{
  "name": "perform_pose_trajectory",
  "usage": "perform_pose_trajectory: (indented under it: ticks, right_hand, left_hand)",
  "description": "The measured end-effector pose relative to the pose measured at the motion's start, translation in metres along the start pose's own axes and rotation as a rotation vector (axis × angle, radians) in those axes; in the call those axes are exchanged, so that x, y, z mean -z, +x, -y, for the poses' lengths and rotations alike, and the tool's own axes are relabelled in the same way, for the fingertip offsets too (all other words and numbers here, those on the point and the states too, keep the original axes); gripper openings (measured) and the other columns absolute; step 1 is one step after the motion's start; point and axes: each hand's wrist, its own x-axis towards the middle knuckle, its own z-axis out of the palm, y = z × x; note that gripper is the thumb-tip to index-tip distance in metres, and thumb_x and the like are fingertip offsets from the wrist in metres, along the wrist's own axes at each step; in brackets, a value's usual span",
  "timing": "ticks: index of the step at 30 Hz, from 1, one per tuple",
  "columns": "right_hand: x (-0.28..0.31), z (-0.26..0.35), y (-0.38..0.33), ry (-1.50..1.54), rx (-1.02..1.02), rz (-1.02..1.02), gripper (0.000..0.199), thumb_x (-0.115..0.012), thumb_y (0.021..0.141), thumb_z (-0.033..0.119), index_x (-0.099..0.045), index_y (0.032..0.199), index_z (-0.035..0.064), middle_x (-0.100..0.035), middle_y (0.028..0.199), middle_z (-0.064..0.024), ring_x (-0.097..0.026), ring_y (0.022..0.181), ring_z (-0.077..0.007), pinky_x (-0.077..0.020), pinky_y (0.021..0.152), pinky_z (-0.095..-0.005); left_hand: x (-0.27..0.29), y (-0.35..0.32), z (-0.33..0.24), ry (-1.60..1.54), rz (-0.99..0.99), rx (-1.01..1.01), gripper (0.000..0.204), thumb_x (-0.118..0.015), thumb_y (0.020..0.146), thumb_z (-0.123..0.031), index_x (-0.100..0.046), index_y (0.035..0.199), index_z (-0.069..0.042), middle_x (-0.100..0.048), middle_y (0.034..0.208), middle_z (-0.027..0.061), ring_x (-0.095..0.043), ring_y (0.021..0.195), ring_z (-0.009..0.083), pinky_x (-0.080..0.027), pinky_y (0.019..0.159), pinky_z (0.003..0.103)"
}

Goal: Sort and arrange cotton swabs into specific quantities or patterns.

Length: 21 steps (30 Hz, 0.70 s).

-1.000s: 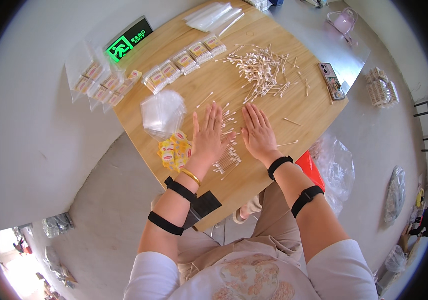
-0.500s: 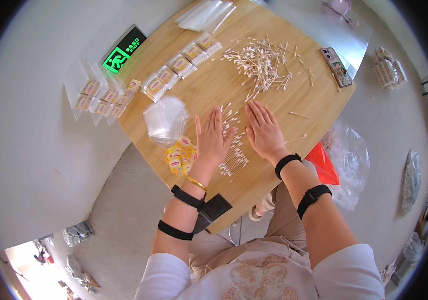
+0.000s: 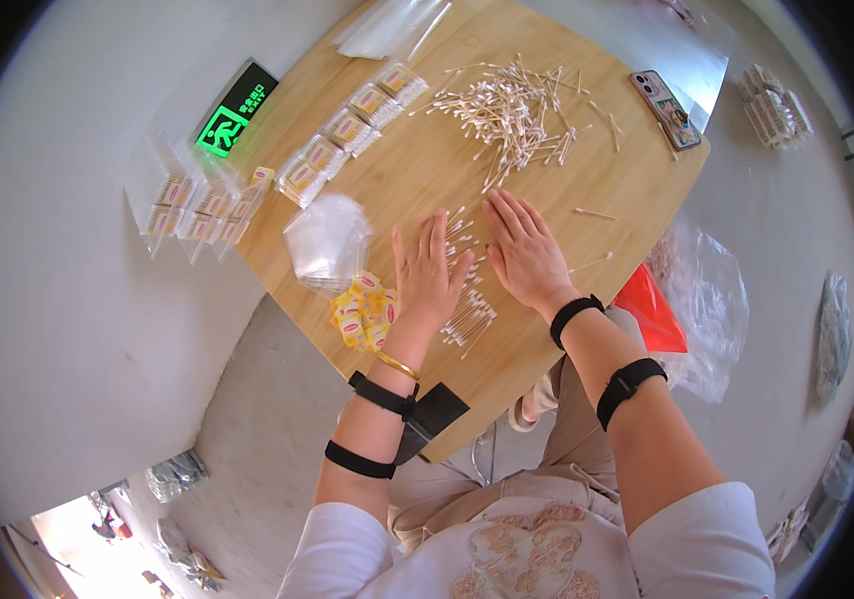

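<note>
A row of cotton swabs (image 3: 471,309) lies on the wooden table between my two hands, its sticks roughly side by side. On its left edge rests my left hand (image 3: 423,272), fingers stretched out and palm down. My right hand (image 3: 527,252) lies flat on the other side, fingers straight and pointing away from me. Neither hand grips anything; parts of some swabs are hidden by the left hand. Farther back is a loose heap of cotton swabs (image 3: 512,112). Beside my left wrist are yellow and white printed cards (image 3: 363,311) and a stack of clear plastic bags (image 3: 327,240).
Packed swab bundles (image 3: 349,132) line the table's left side; more bagged packs (image 3: 197,208) stand at its left edge. Clear plastic sleeves (image 3: 387,28) lie at the back. A phone (image 3: 665,108) sits at the right edge, above a red bag (image 3: 651,311) beside the table.
The whole view has shifted and turned slightly. Both hands stay flat around the row of swabs, and nothing has visibly been picked up or let go.
</note>
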Motion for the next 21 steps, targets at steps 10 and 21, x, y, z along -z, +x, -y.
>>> perform_pose_trajectory:
  ticks: [10,21]
  right_hand:
    - [-0.003,-0.001,0.0,-0.007,-0.007,0.006,0.059,-0.048,0.096,0.027,-0.038,0.148,0.0003,-0.036,0.155,-0.0127,-0.03,0.146,-0.0251,-0.0213,0.122,-0.0392]
    - [-0.004,-0.001,0.0,-0.007,-0.013,0.009,0.058,-0.048,0.096,0.026,-0.038,0.148,0.0006,-0.036,0.155,-0.0126,-0.029,0.146,-0.0251,-0.0208,0.122,-0.0392]
  left_hand:
    - [-0.031,-0.006,-0.013,0.184,-0.053,0.056,0.095,-0.038,0.097,-0.063,-0.016,0.152,0.012,-0.016,0.159,0.0303,-0.01,0.15,0.043,-0.006,0.121,0.053]
    - [-0.029,0.002,-0.013,0.181,-0.062,0.091,0.099,-0.035,0.096,-0.067,-0.016,0.15,0.014,-0.015,0.16,0.0301,-0.01,0.151,0.0395,-0.006,0.123,0.05]
